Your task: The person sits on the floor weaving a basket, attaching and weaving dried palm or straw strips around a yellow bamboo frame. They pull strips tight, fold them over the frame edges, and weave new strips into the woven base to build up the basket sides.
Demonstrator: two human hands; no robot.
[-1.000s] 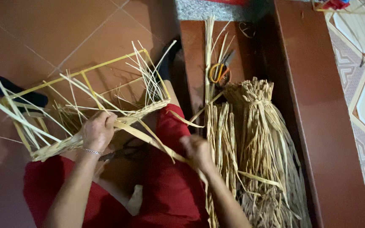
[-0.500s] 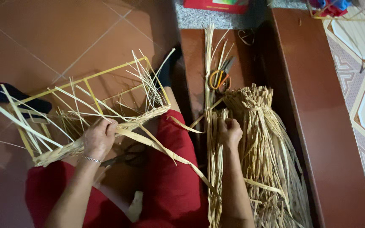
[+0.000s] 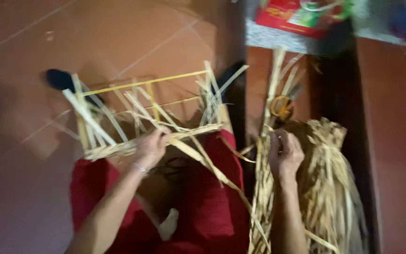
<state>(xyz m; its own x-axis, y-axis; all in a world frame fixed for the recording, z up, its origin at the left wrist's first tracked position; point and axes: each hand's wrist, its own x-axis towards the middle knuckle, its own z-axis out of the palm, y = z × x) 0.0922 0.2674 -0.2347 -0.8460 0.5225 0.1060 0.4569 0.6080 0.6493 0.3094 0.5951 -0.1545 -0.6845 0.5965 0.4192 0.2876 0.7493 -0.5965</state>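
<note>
- Since half a second ago your right hand has stayed on the loose straw strands, fingers curled round a few; the whole view has swung, so the frame now sits higher and everything is blurred.
- Your left hand is closed over the near edge of the woven straw frame, gripping where the plaited band runs along it.
- That frame rests above your lap at about 10 o'clock from the right hand, loose ends sticking up at its corners.
- One long strand trails from the left hand's grip toward 4 o'clock, across the red trousers.
- Tied straw bundle lies just beside the right hand at 3 o'clock, touching the loose strands.
- Orange-handled scissors lie at 12 o'clock from the right hand.
- Red package sits on the ledge at the top edge.
</note>
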